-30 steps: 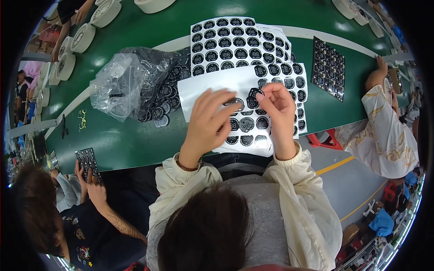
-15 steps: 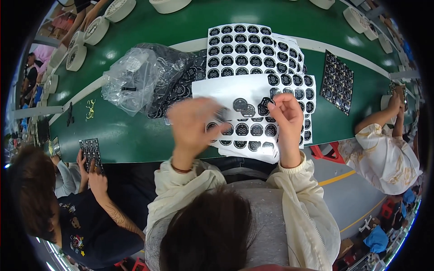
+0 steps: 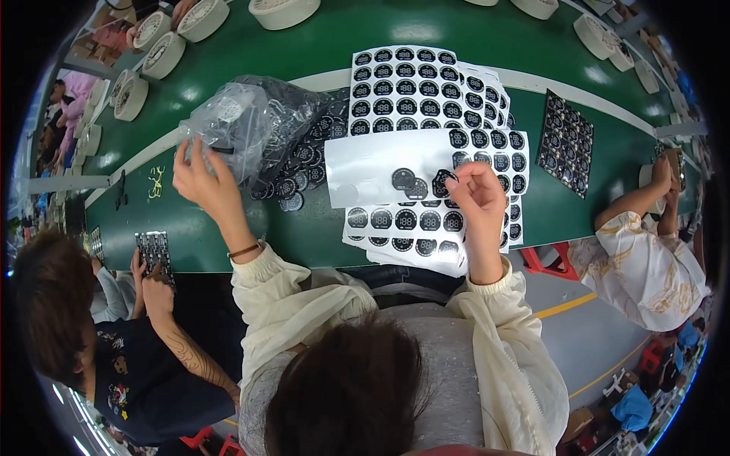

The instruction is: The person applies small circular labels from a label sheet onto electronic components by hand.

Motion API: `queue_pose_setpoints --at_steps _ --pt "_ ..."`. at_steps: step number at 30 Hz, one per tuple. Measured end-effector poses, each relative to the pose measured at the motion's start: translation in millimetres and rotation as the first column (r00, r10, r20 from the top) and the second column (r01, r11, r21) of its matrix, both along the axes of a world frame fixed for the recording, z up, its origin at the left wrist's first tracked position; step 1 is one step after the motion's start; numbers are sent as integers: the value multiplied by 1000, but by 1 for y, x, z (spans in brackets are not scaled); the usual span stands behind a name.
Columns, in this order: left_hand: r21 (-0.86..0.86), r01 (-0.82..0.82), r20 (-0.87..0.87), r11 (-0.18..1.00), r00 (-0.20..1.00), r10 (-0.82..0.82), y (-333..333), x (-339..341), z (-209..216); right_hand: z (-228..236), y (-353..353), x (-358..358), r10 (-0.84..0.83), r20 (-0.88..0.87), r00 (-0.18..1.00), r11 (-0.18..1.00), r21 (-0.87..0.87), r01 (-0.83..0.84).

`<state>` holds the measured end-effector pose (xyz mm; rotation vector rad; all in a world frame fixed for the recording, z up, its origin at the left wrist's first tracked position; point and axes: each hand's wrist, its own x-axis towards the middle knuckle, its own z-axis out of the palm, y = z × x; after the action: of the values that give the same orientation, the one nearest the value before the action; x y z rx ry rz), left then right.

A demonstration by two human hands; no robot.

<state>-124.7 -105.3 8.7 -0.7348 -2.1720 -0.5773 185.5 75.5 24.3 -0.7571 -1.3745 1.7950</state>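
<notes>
My right hand (image 3: 480, 196) pinches a black round display disc (image 3: 442, 183) between thumb and fingers, just above a white sticker sheet (image 3: 357, 163). Two loose discs, one dark (image 3: 403, 179) and one greyish (image 3: 416, 189), overlap on that sheet to the left of it. My left hand (image 3: 209, 182) is open, its fingers spread in front of a clear plastic bag (image 3: 228, 125); whether they touch the bag I cannot tell. Out of the dark bag beside it spills a pile of round black discs (image 3: 304, 156).
More sheets of round black stickers (image 3: 405, 87) lie stacked behind and under the front sheet. A dark panel of round boards (image 3: 566, 144) lies to the right. White round housings (image 3: 277, 11) line the far side. Co-workers sit left and right; the left one handles a board panel (image 3: 154, 251).
My left hand has swung left from over the sticker sheet to the plastic bag, uncovering the sheet's left part. My right hand stays nearly in place, pinching the disc.
</notes>
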Motion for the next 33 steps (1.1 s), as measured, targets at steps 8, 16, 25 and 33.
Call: queue_pose_setpoints --at_steps 8,16,25,33 --pt "57 760 378 647 584 -719 56 123 24 -3 2 2 32 4 999 999 24 -32" --pt "130 730 575 671 496 -651 77 167 2 -2 1 0 34 -14 999 999 29 -34" --pt "174 736 532 654 489 -691 79 166 12 -4 1 0 44 -8 999 997 56 -43" --pt "226 705 559 672 471 -682 76 162 4 -1 -1 0 26 -5 1000 998 56 -25"
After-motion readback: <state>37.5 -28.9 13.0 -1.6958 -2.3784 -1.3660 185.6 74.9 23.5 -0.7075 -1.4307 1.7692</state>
